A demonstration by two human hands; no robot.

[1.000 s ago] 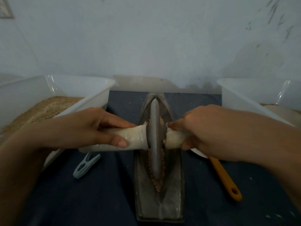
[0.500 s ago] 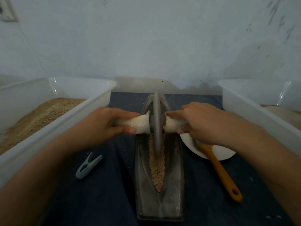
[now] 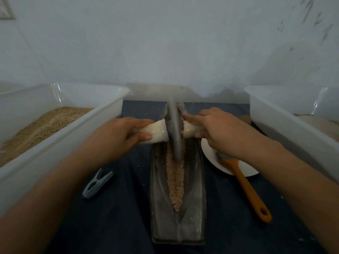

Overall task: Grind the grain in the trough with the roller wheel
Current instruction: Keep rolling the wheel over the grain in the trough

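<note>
A long grey metal trough (image 3: 194, 208) lies in the middle of a dark blue surface (image 3: 119, 217), pointing away from the person. A strip of pale brown grain (image 3: 176, 184) lies along its bottom. A grey round roller wheel (image 3: 175, 129) stands upright in the far half of the trough, with its lower edge down in the grain. A thick white handle (image 3: 157, 133) sticks out from each side of the wheel.

The left hand (image 3: 117, 136) curls its fingers and thumb round the left part of the handle. The right hand (image 3: 216, 127) grips the right part the same way, with one finger lying close to the wheel.

A big white plastic tub (image 3: 55, 143) with brown meal in it sits close on the left. Another white plastic tub (image 3: 286, 125) sits close on the right. A small grey-green clothes peg (image 3: 97, 184) lies on the surface left of the trough. Right of the trough is a white round plate (image 3: 244, 167), partly hidden under the right arm. A brush with an orange handle (image 3: 247, 189) lies across the plate, with its handle pointing toward the person. Small white crumbs dot the surface. A pale wall (image 3: 165, 43) stands behind it all.
</note>
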